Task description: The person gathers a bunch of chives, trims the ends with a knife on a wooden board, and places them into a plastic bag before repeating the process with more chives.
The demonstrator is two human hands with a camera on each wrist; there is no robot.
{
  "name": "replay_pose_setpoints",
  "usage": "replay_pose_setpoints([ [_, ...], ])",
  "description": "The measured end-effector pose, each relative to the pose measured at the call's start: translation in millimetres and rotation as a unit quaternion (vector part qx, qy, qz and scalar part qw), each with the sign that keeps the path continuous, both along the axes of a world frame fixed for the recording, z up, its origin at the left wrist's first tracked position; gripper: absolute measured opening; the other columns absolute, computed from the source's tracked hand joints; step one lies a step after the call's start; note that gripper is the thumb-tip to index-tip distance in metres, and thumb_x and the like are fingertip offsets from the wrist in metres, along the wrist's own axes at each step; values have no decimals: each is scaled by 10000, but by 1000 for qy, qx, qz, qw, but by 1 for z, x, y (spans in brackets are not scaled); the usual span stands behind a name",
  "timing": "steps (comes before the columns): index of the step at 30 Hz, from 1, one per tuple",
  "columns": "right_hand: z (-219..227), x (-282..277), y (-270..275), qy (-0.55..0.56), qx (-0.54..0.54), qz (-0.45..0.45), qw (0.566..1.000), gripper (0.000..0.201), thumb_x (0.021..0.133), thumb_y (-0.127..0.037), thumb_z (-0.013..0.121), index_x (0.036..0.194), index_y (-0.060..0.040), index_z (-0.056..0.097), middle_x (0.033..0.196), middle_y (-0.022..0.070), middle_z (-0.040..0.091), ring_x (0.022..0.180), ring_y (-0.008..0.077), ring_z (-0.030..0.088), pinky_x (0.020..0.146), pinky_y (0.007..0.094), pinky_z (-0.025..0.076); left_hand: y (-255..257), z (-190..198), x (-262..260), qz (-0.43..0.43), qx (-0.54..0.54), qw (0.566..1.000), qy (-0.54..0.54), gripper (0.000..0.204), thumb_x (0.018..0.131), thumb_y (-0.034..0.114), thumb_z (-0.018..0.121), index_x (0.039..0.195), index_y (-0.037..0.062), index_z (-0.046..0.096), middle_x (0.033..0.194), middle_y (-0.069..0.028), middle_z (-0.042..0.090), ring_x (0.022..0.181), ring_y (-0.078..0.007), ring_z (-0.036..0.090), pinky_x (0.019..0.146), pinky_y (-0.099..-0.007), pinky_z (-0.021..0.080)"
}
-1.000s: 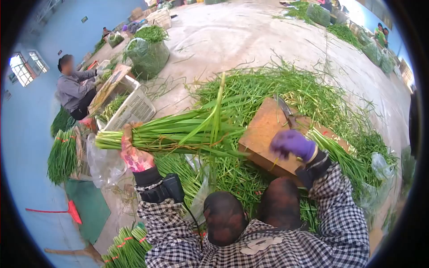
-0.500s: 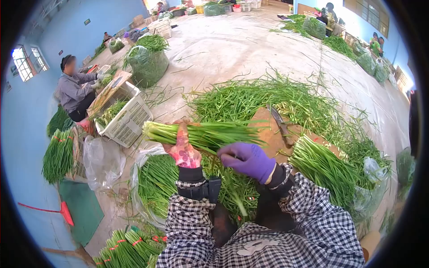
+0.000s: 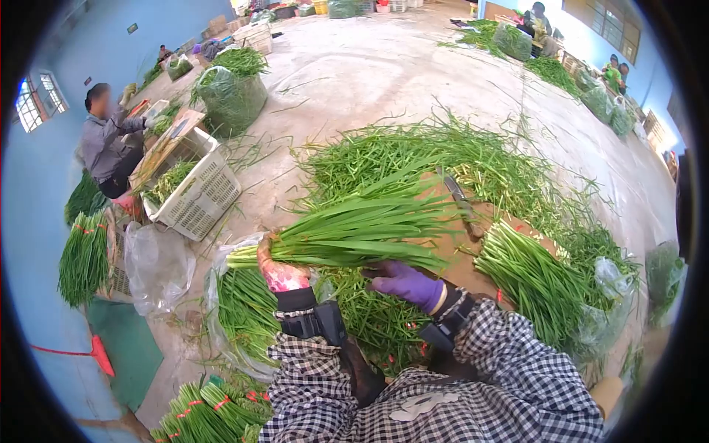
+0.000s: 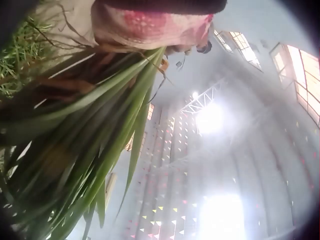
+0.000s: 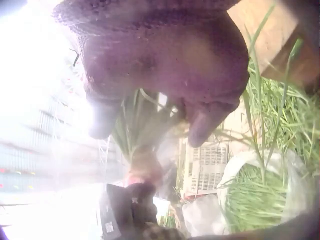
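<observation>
A bundle of long green leaves with pale stalk ends [image 3: 362, 232] lies sideways in the head view. My left hand [image 3: 282, 272], in a pink patterned glove, grips it near the pale ends; in the left wrist view the leaves [image 4: 95, 130] fan out below the glove [image 4: 155, 25]. At the underside of the leaves is my right hand [image 3: 408, 285] in a purple glove, partly below the leaf tips. The right wrist view shows that glove [image 5: 160, 65] with fingers apart and leaves beyond; contact cannot be told.
A knife [image 3: 461, 203] lies on a brown board [image 3: 476, 266], beside a pile of stalks [image 3: 528, 269]. Loose greens [image 3: 413, 140] cover the floor ahead. At left are a white crate [image 3: 198, 193], a seated person [image 3: 111, 144] and banded bundles [image 3: 85, 255]. An open bag of greens [image 3: 247, 306] stands below the left hand.
From over the board, my right hand has come left to the bundle's underside. The left hand moved right with the bundle, then slightly back left; its leaves now fan wider than half a second ago.
</observation>
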State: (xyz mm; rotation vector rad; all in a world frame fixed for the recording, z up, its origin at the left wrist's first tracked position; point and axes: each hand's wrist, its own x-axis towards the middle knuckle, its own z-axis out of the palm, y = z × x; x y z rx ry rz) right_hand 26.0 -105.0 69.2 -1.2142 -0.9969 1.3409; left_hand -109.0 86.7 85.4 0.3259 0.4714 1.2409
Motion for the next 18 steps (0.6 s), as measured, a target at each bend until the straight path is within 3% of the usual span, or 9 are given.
replay_pose_setpoints([
  [2, -4, -7, 8, 45, 116, -93, 988, 630, 822, -360, 563, 1295, -20, 323, 1259, 131, 408, 1102, 221, 441, 928, 329, 362, -8, 11, 3, -22, -10, 1000, 19, 139, 793, 182, 494, 782, 45, 516, 814, -94, 558, 752, -237, 561, 686, -393, 496],
  [4, 3, 3, 6, 7, 73, -104, 992, 558, 820, -362, 570, 1227, -12, 418, 1197, 111, 478, 1059, 206, 466, 920, 325, 369, -14, 12, 3, -23, -9, 999, 22, 129, 791, 176, 494, 785, 49, 517, 827, -89, 558, 753, -234, 559, 692, -394, 493],
  [6, 13, 8, 7, 125, 66, -224, 964, 462, 818, -313, 583, 1144, 5, 509, 1109, 112, 555, 1006, 175, 508, 891, 306, 388, -15, 7, 4, -25, -30, 999, 34, 133, 790, 178, 484, 799, 53, 527, 859, -95, 572, 780, -245, 562, 704, -392, 489],
  [7, 8, 14, 17, 73, 164, -243, 953, 403, 824, -288, 588, 1103, -2, 536, 1054, 92, 582, 950, 176, 536, 878, 304, 396, -15, 5, 6, -27, -29, 999, 31, 133, 790, 178, 484, 799, 53, 527, 859, -95, 572, 780, -245, 562, 704, -392, 489],
  [8, 6, 19, 14, 69, 165, -244, 953, 403, 824, -288, 588, 1103, -2, 536, 1054, 92, 582, 950, 176, 536, 878, 304, 396, -18, 4, 9, -17, -41, 998, 41, 156, 784, 185, 483, 825, 42, 529, 893, -112, 572, 807, -261, 563, 728, -409, 486],
  [11, 10, 30, 15, 276, 174, -238, 915, 514, 831, -311, 578, 1219, -18, 410, 1202, 104, 490, 1093, 236, 470, 949, 372, 370, -21, 9, 14, -24, -75, 996, 34, 192, 780, 200, 477, 856, 31, 528, 923, -128, 573, 836, -279, 562, 758, -427, 481],
  [14, 19, 24, 14, 328, 175, -190, 909, 579, 811, -334, 599, 1245, -23, 376, 1235, 122, 462, 1127, 244, 448, 961, 385, 361, -20, 11, 17, -47, -87, 995, 17, 218, 791, 227, 463, 878, 37, 527, 924, -130, 576, 841, -282, 563, 770, -427, 474],
  [16, 10, 12, 11, 298, 138, -183, 927, 557, 828, -322, 576, 1245, -15, 371, 1247, 138, 447, 1136, 254, 442, 961, 379, 359, -16, 5, 18, -48, -83, 995, 15, 237, 800, 246, 453, 895, 42, 529, 928, -132, 578, 844, -283, 565, 777, -426, 470],
  [18, -24, -1, 6, -19, -1, -140, 990, 598, 819, -385, 551, 1249, -12, 369, 1190, 154, 493, 1093, 267, 478, 914, 378, 385, -2, -10, 16, -67, -91, 993, -46, 254, 798, 253, 449, 907, 36, 522, 907, -133, 576, 841, -292, 564, 774, -436, 466],
])
